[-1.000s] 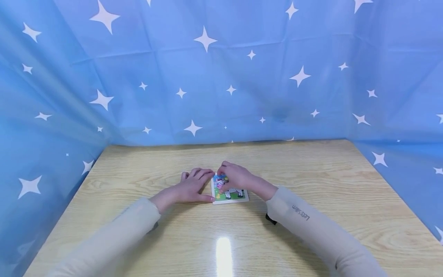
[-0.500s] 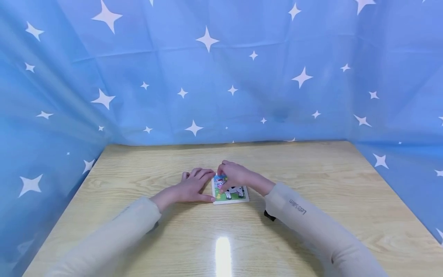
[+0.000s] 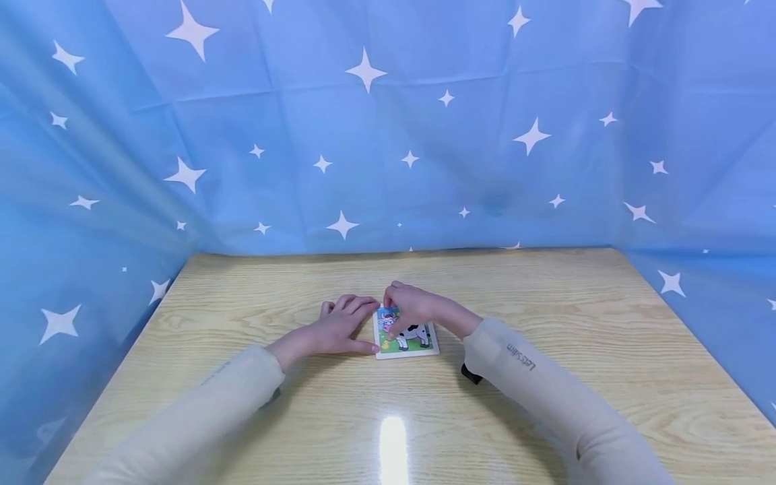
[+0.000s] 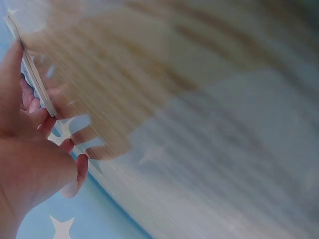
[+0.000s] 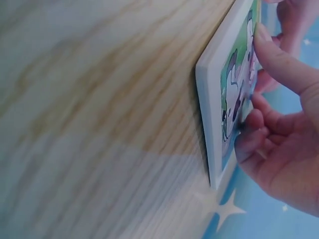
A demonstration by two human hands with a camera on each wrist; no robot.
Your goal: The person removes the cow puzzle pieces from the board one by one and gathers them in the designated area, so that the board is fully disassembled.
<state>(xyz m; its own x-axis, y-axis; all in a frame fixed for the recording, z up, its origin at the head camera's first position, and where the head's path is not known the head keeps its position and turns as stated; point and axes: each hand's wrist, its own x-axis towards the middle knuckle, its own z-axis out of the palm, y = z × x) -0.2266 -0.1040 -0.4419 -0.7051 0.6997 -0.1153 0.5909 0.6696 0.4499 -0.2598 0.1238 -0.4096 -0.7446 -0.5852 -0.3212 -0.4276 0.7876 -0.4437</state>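
A small square cow puzzle (image 3: 418,343) with a white border lies flat on the table, showing a black-and-white cow on green. My left hand (image 3: 339,331) rests against its left side, thumb at the near corner and forefinger at the far corner, the fingers mostly straight. Over the picture's upper part, my right hand (image 3: 412,310) is bent, its thumb on the cow's front and its curled fingers near the far edge. The right wrist view shows the puzzle (image 5: 234,89) edge-on, with that thumb pressed to its face. Whether a single piece is between the fingers is hidden.
The wooden table (image 3: 545,296) extends around the puzzle, with a bright light reflection near its front. A blue cloth with white stars (image 3: 364,168) hangs behind the table and along its sides.
Both hands hold nearly the same place on the puzzle. The whole head view has shifted very slightly; the right forearm has edged a little to the left.
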